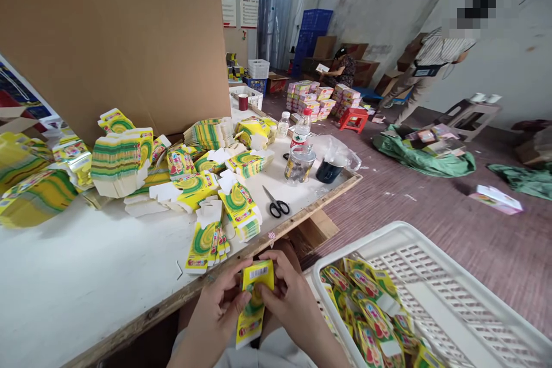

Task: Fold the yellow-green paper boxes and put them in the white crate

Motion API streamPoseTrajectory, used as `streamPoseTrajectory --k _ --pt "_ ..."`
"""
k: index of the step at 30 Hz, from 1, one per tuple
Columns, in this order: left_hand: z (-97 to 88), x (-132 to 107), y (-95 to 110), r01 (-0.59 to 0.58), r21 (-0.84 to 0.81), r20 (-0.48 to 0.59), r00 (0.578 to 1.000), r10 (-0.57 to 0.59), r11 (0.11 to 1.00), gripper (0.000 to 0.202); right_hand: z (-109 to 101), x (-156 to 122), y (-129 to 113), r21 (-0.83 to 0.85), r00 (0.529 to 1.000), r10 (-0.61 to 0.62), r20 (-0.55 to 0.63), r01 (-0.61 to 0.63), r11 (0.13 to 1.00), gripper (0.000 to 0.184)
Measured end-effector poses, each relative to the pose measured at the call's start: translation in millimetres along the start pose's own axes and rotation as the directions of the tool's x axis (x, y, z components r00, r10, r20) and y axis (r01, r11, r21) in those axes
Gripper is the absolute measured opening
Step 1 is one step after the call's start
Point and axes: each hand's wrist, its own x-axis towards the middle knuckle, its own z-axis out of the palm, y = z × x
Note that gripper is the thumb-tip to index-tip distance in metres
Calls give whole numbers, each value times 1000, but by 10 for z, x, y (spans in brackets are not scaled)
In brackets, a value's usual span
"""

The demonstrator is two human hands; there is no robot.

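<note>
Between my two hands, over my lap at the table's front edge, is a small yellow-green printed carton (251, 322) with a barcode at its upper end. My left hand (219, 305) grips its left side, with the thumb on the front. On the right side my right hand (287, 293) holds it too, thumb pressed on the printed face. Flat cartons of the same print (204, 241) lie fanned on the table just beyond my hands, beside another small stack (241, 207). Whether the held carton contains anything cannot be seen.
More carton stacks (121, 161) cover the table's (95, 276) back left, below a big cardboard sheet (129, 29). Scissors (278, 207), a lidded jar (299, 164) and a dark mug (330, 169) stand or lie rightward. A white basket (457, 305) holds several printed packs. Two people are farther off.
</note>
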Motion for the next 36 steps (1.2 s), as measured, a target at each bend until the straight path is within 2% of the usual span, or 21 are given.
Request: streamPoseTrajectory --k 4,8,14,17,21,24,25,27,28,29,31,32,34,36 --pt "-13 4 21 7 53 -15 1000 -6 999 42 44 0 5 -25 999 14 -43 -15 1000 40" --pt "-79 23 119 37 27 -25 999 -36 999 41 -8 -23 2 15 993 -114 -20 114 993 40" --pt "-39 34 114 80 -136 14 997 -79 987 36 -90 11 -9 261 971 -212 -107 233 937 20" --pt "35 30 79 27 -147 -28 999 -31 989 33 -60 7 -11 334 960 -208 -187 261 905 13" --pt "126 37 104 -57 -36 -93 994 54 998 26 33 -40 -34 307 938 -224 -266 303 902 9" --pt "113 84 112 -81 100 -67 994 88 992 26 -4 -71 -28 221 932 -245 -269 307 925 12" --pt "69 118 100 -90 156 -65 993 101 984 29 -75 -79 -10 158 926 -253 -282 304 939 13" --pt "-100 221 54 -88 348 -129 982 141 933 38 -318 -98 53 -46 891 -269 -366 272 961 17" --pt "-221 287 22 -68 473 -215 958 190 878 42 -477 -111 97 -176 855 -279 -436 224 959 19" --pt "-358 358 -13 8 640 -306 920 246 768 45 -645 -127 145 -312 802 -292 -521 139 940 22" --pt "-636 499 -92 140 706 -426 867 259 694 60 -939 -164 236 -526 713 -339 -614 -49 849 33" --pt "-753 559 -133 205 721 -467 849 246 662 69 -1037 -181 272 -568 682 -356 -638 -105 816 38" --pt "-908 645 -212 315 736 -525 824 212 599 77 -1095 -198 314 -571 692 -341 -636 -125 811 42" --pt "-959 684 -273 371 752 -538 823 182 545 68 -992 -178 315 -504 751 -286 -595 -71 861 38"
